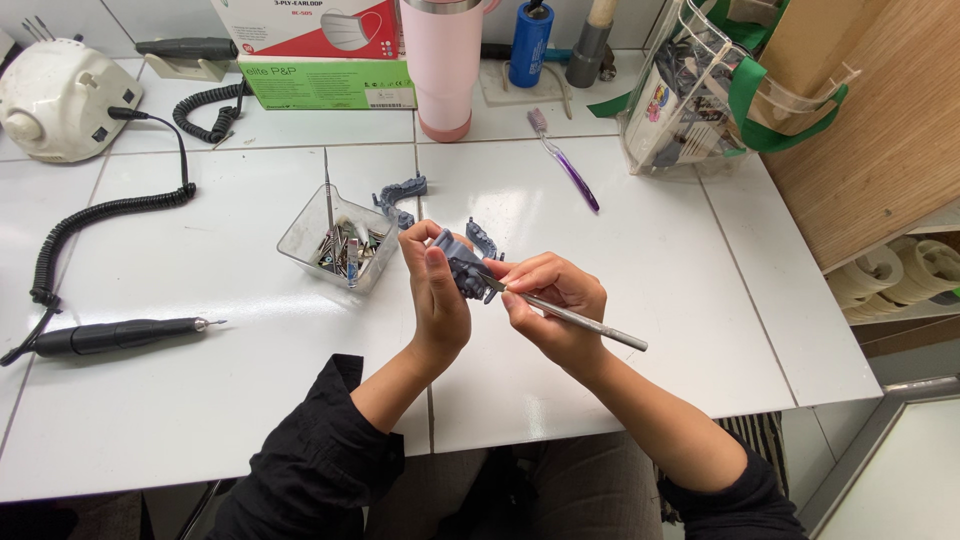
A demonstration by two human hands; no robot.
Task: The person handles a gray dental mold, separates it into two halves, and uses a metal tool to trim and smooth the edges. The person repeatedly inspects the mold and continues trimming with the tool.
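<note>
Near the centre of the frame the left hand (437, 300) was clamped around a small grey dental model (463, 268), fingers wrapped over its far side and the thumb pressed to its near face. The right hand (548, 300) pinched a slim metal hand tool (575, 318) like a pen, with the tip set against the model just beside the left thumb.

The risk lay in that closeness — a slip of the tip off the hard grey surface would likely have carried it straight into the left thumb or fingertips. Too much pressure might also have chipped a thin part of the model or gouged it.

Two more grey model pieces (400, 194) lay on the white table (640, 300) just above the hands, beside a clear tub of burs (340, 243). An elbow swing could have knocked the tub over. At the lower left the black handpiece (110, 336) lay on its coiled cord, loose enough to roll.
</note>
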